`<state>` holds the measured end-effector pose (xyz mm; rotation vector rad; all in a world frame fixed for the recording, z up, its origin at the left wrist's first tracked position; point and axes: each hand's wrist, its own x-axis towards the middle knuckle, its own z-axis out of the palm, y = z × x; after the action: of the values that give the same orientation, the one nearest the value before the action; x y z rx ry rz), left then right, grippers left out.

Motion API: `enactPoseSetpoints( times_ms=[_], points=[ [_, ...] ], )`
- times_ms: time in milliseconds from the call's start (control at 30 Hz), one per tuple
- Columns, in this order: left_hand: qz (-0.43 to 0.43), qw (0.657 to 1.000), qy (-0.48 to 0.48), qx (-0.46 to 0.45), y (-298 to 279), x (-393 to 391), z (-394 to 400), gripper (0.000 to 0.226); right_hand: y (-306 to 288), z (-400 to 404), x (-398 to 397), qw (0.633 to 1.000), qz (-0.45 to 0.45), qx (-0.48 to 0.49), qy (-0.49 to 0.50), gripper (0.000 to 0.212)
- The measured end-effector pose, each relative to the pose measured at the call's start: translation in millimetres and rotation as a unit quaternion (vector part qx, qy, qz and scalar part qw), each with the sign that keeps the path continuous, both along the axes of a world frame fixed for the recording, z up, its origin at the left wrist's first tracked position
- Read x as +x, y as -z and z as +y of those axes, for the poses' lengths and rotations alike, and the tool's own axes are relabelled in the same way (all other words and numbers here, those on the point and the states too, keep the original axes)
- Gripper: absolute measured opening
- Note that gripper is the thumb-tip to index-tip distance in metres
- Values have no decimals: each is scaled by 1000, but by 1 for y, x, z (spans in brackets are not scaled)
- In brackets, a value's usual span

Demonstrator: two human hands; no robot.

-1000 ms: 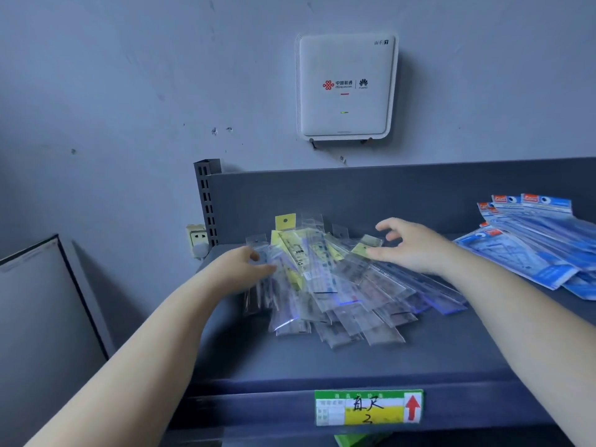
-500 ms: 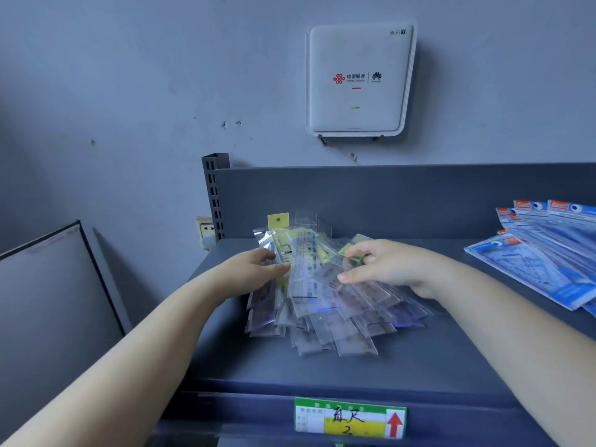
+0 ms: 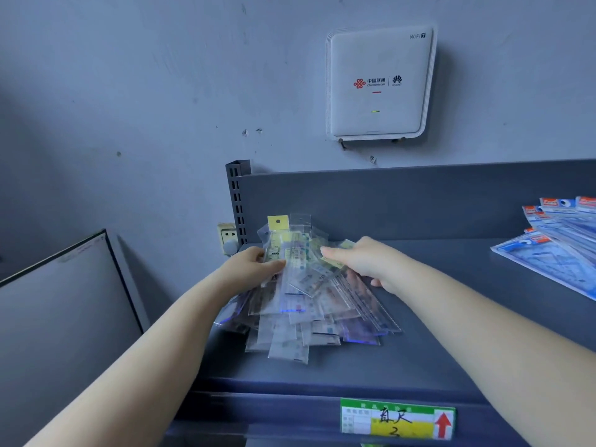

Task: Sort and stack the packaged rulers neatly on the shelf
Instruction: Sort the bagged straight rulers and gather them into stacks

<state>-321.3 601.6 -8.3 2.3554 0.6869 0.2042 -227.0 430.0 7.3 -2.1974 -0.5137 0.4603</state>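
Left hand (image 3: 254,267) and right hand (image 3: 361,262) pinch the fanned packaged rulers (image 3: 306,301) between thumbs and curled fingers on the shelf (image 3: 451,317); best squeeze inward evenly, tapping edges flush beneath the fingertips.

Packaged rulers (image 3: 300,304) – clear sleeves, some with yellow header cards – lie fanned in a loose overlapping heap on the grey shelf (image 3: 451,359), near its left end
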Motion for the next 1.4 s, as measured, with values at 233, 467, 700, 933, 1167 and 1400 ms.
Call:
enactPoseSetpoints(
  times_ms=[233, 467, 700, 933, 1167, 1400],
  points=[
    [-39, 999, 1, 5, 6, 5, 6, 69, 7, 7, 10, 999, -12, -33, 3, 41],
    [-60, 998, 8, 28, 8, 6, 3, 70, 3, 5, 10, 996, -42, -84, -4, 55],
    [-77, 997, 8, 25, 11, 3, 3, 66, 5, -2, 22, 999, 28, 12, 31, 45],
    [-75, 997, -6, 26, 10, 1, 2, 59, 10, -17, 26, 978, 160, 134, 15, 13],
    [-96, 995, -17, 19, 10, 0, 3, 53, 0, -46, 36, 945, 249, 209, 37, 14],
    [-141, 988, -11, 66, -4, -1, -7, 52, -11, -87, 56, 972, 145, 179, 44, 13]
  ],
)
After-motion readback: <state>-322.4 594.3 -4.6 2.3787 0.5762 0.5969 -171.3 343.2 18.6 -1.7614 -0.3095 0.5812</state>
